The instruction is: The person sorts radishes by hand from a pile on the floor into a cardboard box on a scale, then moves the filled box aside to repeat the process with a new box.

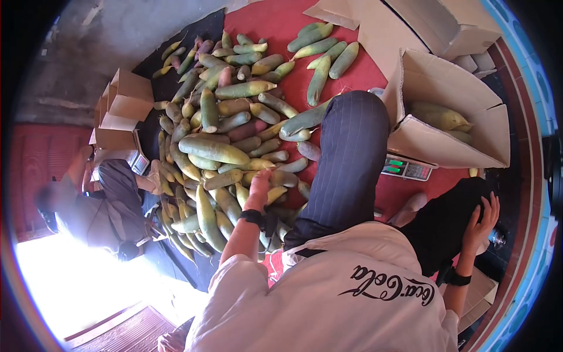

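My left hand (260,183) reaches down into a large pile of green radishes (218,151), right against radishes near the middle of the heap. Its fingers point away from me and are mostly hidden, so I cannot tell whether they grip one. On my right knee rests my right hand (482,222), fingers spread, holding nothing. Between my knees and the boxes stands a digital scale (404,168) with a lit green display. An open cardboard box (451,138) sits over the scale, with several green radishes (441,119) inside.
Several separate radishes (319,58) lie on the red sheet (275,23) beyond the pile. More cardboard (381,35) lies at the far right. Across the heap, another person (108,202) crouches beside a second scale (139,163) and cardboard boxes (123,100).
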The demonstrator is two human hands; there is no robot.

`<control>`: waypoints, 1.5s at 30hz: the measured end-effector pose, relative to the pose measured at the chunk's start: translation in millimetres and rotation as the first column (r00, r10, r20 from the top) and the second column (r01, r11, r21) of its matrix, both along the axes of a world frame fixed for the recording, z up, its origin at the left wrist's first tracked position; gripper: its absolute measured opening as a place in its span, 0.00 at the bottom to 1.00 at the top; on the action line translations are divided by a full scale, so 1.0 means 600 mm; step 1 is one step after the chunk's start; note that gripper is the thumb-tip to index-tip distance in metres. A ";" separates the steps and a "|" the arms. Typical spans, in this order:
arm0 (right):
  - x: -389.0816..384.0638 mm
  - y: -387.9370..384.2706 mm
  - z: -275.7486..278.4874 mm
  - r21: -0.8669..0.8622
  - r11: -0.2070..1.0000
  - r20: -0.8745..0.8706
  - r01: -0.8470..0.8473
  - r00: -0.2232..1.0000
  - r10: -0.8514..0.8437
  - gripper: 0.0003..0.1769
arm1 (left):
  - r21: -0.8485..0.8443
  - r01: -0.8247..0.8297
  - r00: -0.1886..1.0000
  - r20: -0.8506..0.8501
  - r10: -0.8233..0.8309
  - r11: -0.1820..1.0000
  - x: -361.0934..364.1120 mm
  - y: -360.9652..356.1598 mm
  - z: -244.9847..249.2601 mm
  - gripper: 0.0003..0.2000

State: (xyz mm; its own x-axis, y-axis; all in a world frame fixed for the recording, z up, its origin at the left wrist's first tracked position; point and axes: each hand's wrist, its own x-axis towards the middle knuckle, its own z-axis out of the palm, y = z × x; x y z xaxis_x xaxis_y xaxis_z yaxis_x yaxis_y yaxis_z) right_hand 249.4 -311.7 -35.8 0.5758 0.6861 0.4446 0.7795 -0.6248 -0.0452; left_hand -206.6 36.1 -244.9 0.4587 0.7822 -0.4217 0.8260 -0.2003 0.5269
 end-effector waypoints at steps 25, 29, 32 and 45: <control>-0.029 -0.003 0.029 0.235 0.969 -0.085 0.081 0.994 -0.062 0.12 | -0.443 0.278 0.188 0.895 0.404 0.852 0.326 0.071 0.482 0.12; -0.031 -0.010 0.036 0.264 0.960 -0.093 0.089 0.993 -0.066 0.12 | -0.398 0.335 0.327 0.899 0.291 0.854 0.440 0.046 0.508 0.11; -0.031 -0.017 0.042 0.281 0.955 -0.098 0.096 0.993 -0.070 0.11 | -0.405 0.400 0.387 0.888 0.249 0.822 0.514 0.043 0.500 0.10; -0.041 -0.046 0.053 0.366 0.923 -0.065 0.121 0.992 -0.105 0.12 | 0.099 0.605 0.707 0.389 -0.590 0.790 0.686 0.044 0.332 0.09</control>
